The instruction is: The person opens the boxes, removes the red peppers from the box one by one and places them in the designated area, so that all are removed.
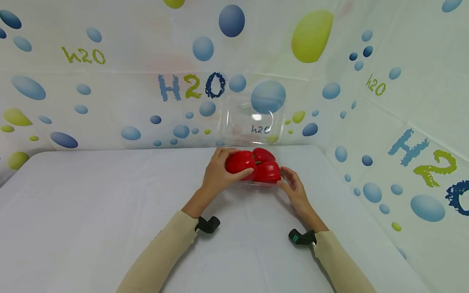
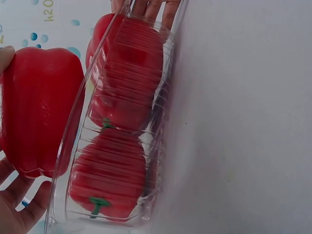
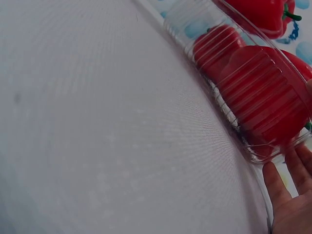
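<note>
My left hand grips a red bell pepper over the left part of a clear plastic container. In the left wrist view that bell pepper stands higher than the others, overlapped by the container's rim. More red bell peppers with green stems lie inside, seen through the ribbed wall in both wrist views. My right hand holds the container's right end, with fingers against its end wall. Behind, the hinged clear lid stands raised, leaning toward the backdrop.
The container stands near the back edge of a table with a white cloth. A white backdrop with blue and green drops rises behind and along the right. Dark wrist cameras sit on both wrists.
</note>
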`<state>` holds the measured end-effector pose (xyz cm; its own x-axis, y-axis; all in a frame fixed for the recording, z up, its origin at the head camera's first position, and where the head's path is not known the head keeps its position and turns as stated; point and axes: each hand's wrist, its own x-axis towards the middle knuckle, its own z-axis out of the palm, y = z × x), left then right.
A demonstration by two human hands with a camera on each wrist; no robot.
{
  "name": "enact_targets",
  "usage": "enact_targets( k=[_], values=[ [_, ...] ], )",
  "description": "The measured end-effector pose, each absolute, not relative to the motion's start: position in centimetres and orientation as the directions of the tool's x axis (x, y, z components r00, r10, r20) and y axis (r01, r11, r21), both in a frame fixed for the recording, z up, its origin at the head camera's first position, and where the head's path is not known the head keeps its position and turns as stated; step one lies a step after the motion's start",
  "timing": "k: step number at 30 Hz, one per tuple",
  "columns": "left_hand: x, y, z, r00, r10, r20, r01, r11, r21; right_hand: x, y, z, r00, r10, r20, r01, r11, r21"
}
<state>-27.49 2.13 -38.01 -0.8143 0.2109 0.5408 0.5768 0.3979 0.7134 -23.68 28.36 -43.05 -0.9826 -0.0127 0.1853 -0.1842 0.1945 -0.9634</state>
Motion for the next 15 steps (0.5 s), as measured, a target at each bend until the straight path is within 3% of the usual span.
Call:
enact_targets(
  k=[15],
  values=[
    [-27.11,2.64,-37.88,-0.805,0.224,0.550,0.591,0.393,0.705,-23.78,28.37,-43.02,-0.984,-0.019,0.175,-0.175,0.183,-0.967]
  ],
)
